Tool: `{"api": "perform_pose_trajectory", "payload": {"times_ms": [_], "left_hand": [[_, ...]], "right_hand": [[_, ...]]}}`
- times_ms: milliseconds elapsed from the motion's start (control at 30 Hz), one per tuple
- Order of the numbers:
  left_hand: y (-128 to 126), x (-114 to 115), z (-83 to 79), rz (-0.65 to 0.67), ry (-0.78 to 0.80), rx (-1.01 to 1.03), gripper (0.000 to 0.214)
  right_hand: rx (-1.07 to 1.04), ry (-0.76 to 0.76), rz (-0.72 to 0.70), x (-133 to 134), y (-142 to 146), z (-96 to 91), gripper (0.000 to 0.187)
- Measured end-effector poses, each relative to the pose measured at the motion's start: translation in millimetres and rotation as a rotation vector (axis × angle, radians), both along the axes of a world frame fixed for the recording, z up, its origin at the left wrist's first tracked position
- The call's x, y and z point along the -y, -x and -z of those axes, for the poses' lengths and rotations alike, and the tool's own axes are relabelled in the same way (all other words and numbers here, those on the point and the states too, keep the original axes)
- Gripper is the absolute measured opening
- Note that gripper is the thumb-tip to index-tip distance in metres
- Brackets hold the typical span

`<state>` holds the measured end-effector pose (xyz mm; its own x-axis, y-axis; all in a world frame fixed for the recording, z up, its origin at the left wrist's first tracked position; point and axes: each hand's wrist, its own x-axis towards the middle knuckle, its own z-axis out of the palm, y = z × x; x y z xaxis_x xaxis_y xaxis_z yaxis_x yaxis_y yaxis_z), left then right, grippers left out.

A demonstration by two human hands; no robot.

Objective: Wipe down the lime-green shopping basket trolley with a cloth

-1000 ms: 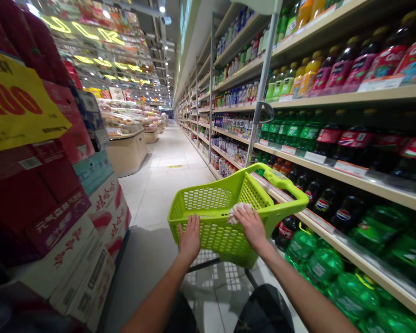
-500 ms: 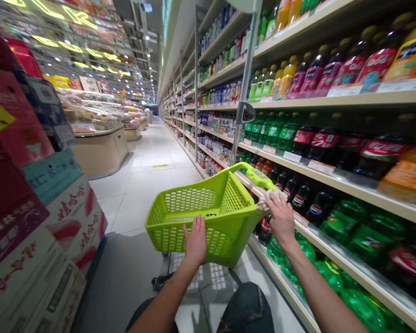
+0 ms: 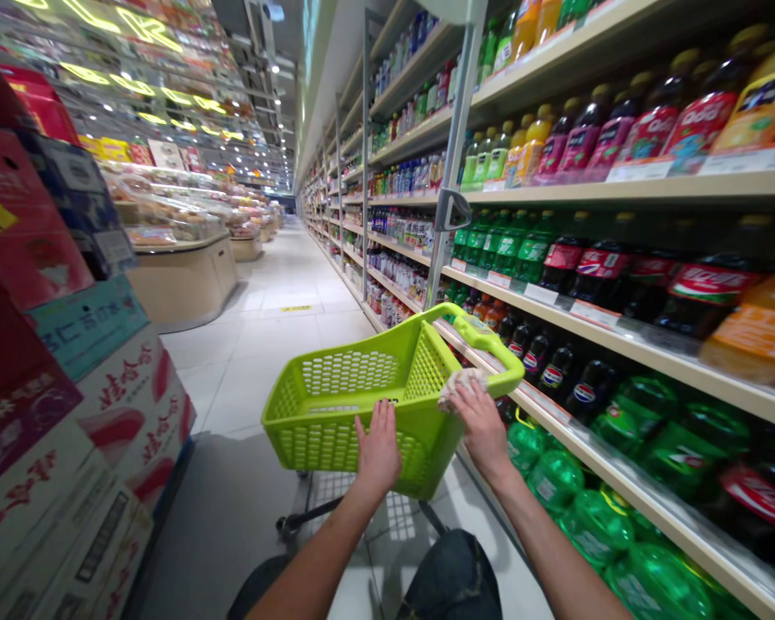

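A lime-green plastic shopping cart (image 3: 419, 469) stands in front of my knees, its basket holding nothing that I can see. My left hand (image 3: 380, 452) lies on the near side of the basket at the rim, fingers stretched out and thumb apart. A crumpled pale cloth (image 3: 455, 387) is in my right hand (image 3: 481, 428), whose fingers press it onto the basket's top edge, just short of the handle (image 3: 500, 351). Part of the cloth is hidden beneath the fingers.
Drink shelves (image 3: 620, 323) with soda bottles run close along the right. Stacked cartons (image 3: 96, 413) stand on the left. A tiled aisle (image 3: 271, 301) leads ahead past a curved display counter (image 3: 187, 284). A metal post (image 3: 455, 146) rises at the shelf front.
My right hand has slid left with the cloth, from beside the handle's end along the rim toward the basket. The left hand has shifted slightly right relative to the basket.
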<state>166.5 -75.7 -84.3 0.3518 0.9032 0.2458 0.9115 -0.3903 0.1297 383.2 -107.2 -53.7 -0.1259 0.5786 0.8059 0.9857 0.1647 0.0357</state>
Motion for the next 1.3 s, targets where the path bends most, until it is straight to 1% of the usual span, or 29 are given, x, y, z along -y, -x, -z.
{"api": "perform_pose_trajectory", "payload": {"times_ms": [33,67,133,200,267,367,400,433,467,500,600,633,667,700,800,833,867,900,933,1000,1067,1133,1233,1300], "left_hand": [[-0.2,-0.2,0.2,0.002,-0.001,0.001,0.075],[0.0,-0.4,0.7,0.009,-0.002,0.001,0.075],[0.9,-0.7,2.0,0.025,-0.005,-0.001,0.076],[1.7,-0.7,3.4,0.028,-0.011,-0.001,0.077],[2.0,-0.4,4.4,0.022,-0.020,0.003,0.078],[2.7,-0.1,4.5,0.025,-0.024,0.000,0.078],[3.2,-0.1,4.3,0.029,-0.023,-0.004,0.078],[3.7,0.0,4.0,0.034,-0.023,-0.009,0.078],[4.1,0.1,3.8,0.038,-0.023,-0.013,0.078],[4.3,0.1,3.7,0.040,-0.024,-0.015,0.078],[4.1,0.2,4.2,0.036,-0.027,-0.010,0.078],[3.9,0.1,4.6,0.030,-0.025,-0.007,0.078],[3.8,-0.2,5.1,0.025,-0.022,-0.004,0.078],[4.0,-0.5,5.6,0.023,-0.018,-0.001,0.079],[5.6,-1.4,6.6,0.039,-0.013,0.005,0.079],[6.2,-1.5,6.8,0.047,-0.015,0.007,0.079],[6.6,-1.3,6.8,0.051,-0.019,0.009,0.079],[6.7,-1.0,6.7,0.049,-0.024,0.012,0.079],[6.4,-0.6,6.5,0.043,-0.028,0.015,0.079],[5.4,0.4,6.1,0.026,-0.034,0.020,0.079],[4.7,1.0,5.8,0.019,-0.034,0.024,0.078],[5.3,1.2,5.6,0.027,-0.030,0.028,0.078],[6.7,2.3,3.0,0.038,-0.010,0.048,0.077],[4.6,4.4,-2.6,0.034,-0.014,0.092,0.075]], "right_hand": [[-0.003,-0.011,-0.022,0.5,1.5,2.2,0.048],[-0.025,-0.038,-0.016,1.1,0.8,3.6,0.046],[-0.101,-0.112,0.044,2.5,-5.6,6.5,0.045],[-0.157,-0.142,0.075,4.9,-12.1,16.1,0.045],[-0.173,-0.117,0.055,9.5,-11.6,36.8,0.046],[-0.159,-0.036,-0.019,20.7,1.1,72.9,0.050],[-0.160,-0.018,-0.042,24.5,5.5,79.4,0.051],[-0.170,-0.016,-0.061,27.6,8.8,81.0,0.052],[-0.188,-0.034,-0.074,29.5,10.6,77.5,0.052],[-0.215,-0.070,-0.078,30.0,11.1,70.0,0.052],[-0.260,-0.174,-0.073,23.6,9.7,43.2,0.049],[-0.253,-0.180,-0.071,20.4,10.4,39.8,0.048],[-0.232,-0.168,-0.073,17.8,12.2,41.1,0.048],[-0.205,-0.142,-0.077,16.1,14.9,46.7,0.048],[-0.145,-0.055,-0.114,18.2,23.2,72.1,0.052],[-0.141,-0.042,-0.130,20.0,24.1,76.2,0.053],[-0.150,-0.050,-0.142,21.5,23.6,75.6,0.053],[-0.169,-0.075,-0.147,22.0,21.8,70.1,0.053],[-0.191,-0.111,-0.146,21.4,19.1,60.6,0.052],[-0.222,-0.172,-0.129,16.5,13.3,36.9,0.049],[-0.218,-0.171,-0.119,9.8,11.2,19.4,0.048],[-0.194,-0.109,-0.129,5.1,15.2,15.8,0.049],[-0.162,-0.024,-0.182,3.3,28.4,24.7,0.049],[-0.150,-0.009,-0.219,1.5,37.2,26.7,0.048]]}}
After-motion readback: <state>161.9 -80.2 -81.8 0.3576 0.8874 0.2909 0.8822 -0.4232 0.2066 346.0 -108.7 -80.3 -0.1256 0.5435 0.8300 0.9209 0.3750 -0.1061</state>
